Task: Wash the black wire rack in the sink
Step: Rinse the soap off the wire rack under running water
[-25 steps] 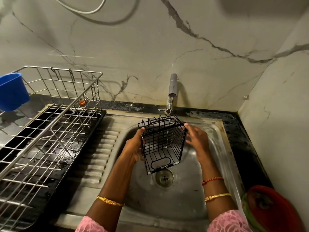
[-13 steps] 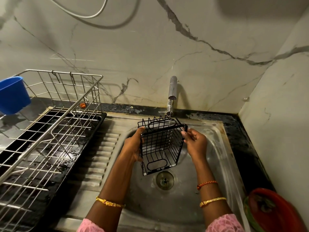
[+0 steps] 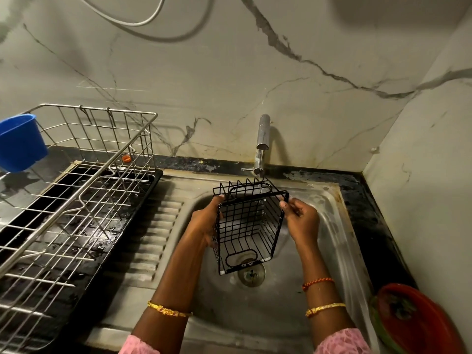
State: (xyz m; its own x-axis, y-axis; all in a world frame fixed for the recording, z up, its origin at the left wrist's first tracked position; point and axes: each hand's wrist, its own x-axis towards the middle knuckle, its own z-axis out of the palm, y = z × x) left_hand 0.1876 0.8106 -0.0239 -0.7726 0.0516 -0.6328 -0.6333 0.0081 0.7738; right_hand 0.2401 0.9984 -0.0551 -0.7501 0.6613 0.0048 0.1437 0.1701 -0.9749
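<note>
Rinsing is under way: the left hand [image 3: 204, 226] and right hand [image 3: 301, 221] grip the black wire rack [image 3: 249, 226] under the chrome tap [image 3: 262, 139], above the steel sink [image 3: 329, 241]; turning it likely comes next.

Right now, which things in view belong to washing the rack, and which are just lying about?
In use: black wire rack, left hand, right hand, tap, sink.
Lying about: steel dish rack, blue cup, red bowl.
</note>
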